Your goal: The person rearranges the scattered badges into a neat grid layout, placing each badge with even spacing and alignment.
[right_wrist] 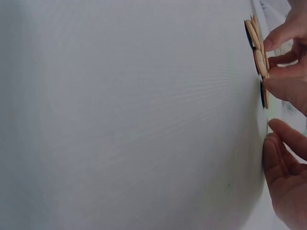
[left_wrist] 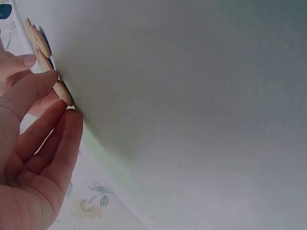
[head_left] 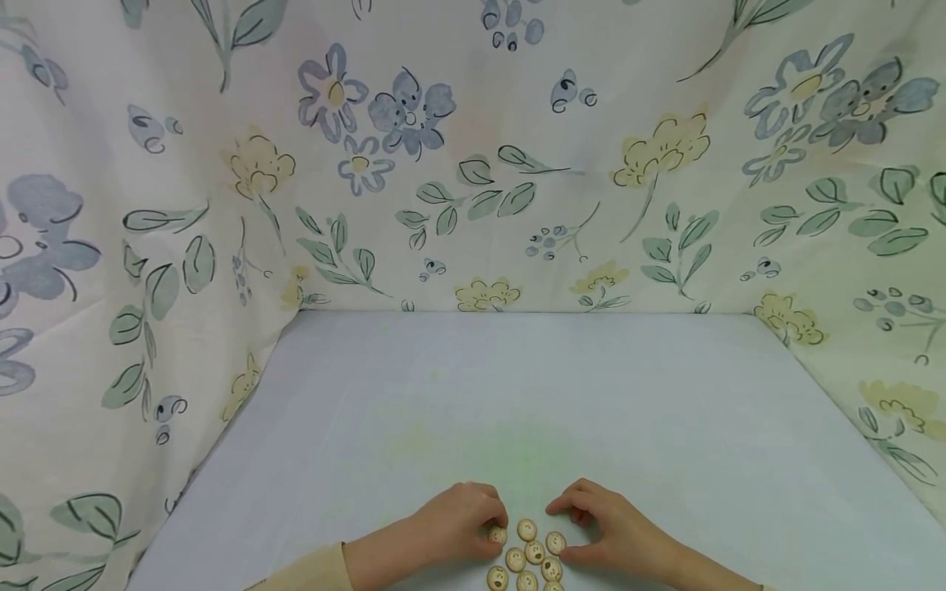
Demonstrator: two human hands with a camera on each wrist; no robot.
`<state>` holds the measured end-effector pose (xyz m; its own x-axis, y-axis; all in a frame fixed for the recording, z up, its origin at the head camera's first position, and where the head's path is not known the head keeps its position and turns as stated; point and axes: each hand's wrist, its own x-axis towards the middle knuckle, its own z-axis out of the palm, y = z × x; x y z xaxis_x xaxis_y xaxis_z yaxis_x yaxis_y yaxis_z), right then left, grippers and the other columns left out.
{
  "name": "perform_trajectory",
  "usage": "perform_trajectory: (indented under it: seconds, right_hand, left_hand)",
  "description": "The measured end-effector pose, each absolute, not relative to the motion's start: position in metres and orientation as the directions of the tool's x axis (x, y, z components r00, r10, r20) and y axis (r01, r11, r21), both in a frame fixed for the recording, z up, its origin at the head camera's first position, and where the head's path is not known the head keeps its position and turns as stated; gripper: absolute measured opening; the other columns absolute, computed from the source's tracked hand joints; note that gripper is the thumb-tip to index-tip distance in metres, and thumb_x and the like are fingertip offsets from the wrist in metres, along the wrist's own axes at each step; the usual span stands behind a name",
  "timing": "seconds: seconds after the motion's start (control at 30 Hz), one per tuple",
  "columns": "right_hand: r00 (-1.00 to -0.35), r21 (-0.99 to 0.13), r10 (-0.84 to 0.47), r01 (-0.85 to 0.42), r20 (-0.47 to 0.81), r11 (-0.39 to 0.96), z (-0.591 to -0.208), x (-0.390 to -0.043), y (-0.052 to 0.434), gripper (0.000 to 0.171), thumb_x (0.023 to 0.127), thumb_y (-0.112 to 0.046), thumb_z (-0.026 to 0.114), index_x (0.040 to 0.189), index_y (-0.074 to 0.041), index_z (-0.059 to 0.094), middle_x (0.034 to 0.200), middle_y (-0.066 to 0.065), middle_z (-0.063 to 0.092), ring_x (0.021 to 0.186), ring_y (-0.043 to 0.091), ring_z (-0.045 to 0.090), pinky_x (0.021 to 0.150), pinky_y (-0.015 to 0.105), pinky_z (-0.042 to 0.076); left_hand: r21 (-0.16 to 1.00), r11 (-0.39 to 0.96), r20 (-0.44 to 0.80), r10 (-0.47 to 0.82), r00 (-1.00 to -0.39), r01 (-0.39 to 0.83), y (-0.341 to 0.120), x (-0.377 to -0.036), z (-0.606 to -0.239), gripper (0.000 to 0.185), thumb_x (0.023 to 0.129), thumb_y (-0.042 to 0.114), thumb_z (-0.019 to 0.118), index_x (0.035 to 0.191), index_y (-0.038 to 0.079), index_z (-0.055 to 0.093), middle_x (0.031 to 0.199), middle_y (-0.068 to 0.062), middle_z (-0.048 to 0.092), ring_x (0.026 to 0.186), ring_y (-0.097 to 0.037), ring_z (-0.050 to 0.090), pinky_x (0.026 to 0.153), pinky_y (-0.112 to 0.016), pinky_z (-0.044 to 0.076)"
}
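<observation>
Two hands work a cluster of small round biscuits at the near edge of the desk

The left hand pinches one biscuit at the cluster's 10 o'clock; the right hand, fingers curled, touches the biscuit at 2 o'clock. Judged step: arranging the pieces; next calls for small, light nudges. Each biscuit bears a stamped face; no readable writing. The desk has a pale cover
</observation>
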<state>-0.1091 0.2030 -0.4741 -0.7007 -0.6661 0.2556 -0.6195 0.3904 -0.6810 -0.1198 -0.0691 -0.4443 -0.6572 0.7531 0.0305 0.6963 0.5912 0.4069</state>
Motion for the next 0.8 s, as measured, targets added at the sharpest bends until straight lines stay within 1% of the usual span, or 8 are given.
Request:
perform_trajectory:
  seconds: [0.17,0.5,0.8]
  right_hand:
    - [-0.699,-0.678,-0.668,-0.622,0.254,0.393,-0.4737,-0.1088,0.2030,0.035,0.084,-0.026,0.078,0.115,-0.017,0.064,0.109,-0.005,0.058,0.088,0.007,0.054,0.075,0.023,0.048]
    - [-0.714,-0.689,-0.660,-0.601,0.235,0.405,-0.4745,-0.1076,0.2028,0.036,0.084,-0.026,0.078,0.115,-0.017,0.064,0.109,-0.006,0.058,0.089,0.007,0.054,0.077,0.023,0.048]
    - [-0.718,-0.688,-0.658,-0.597,0.228,0.412,-0.4767,-0.1058,0.2033,0.037,0.083,-0.028,0.078,0.116,-0.018,0.064,0.110,-0.007,0.057,0.090,0.006,0.054,0.078,0.023,0.048]
  left_hand:
    - [0.402,0.607,0.015,0.744,-0.668,0.686,-0.0682,-0.1176,-0.4431,0.008,0.077,0.016,0.078,0.083,0.016,0.073,0.077,0.016,0.055,0.067,0.005,0.043,0.063,-0.008,0.037]
    - [0.445,0.615,-0.007,0.729,-0.684,0.651,-0.0681,-0.1172,-0.4432,0.011,0.075,0.014,0.079,0.082,0.016,0.070,0.078,0.016,0.052,0.066,0.004,0.042,0.062,-0.009,0.038]
    - [0.437,0.613,-0.008,0.734,-0.679,0.658,-0.0680,-0.1175,-0.4443,0.013,0.074,0.013,0.078,0.082,0.016,0.068,0.076,0.017,0.052,0.066,0.004,0.042,0.061,-0.009,0.037]
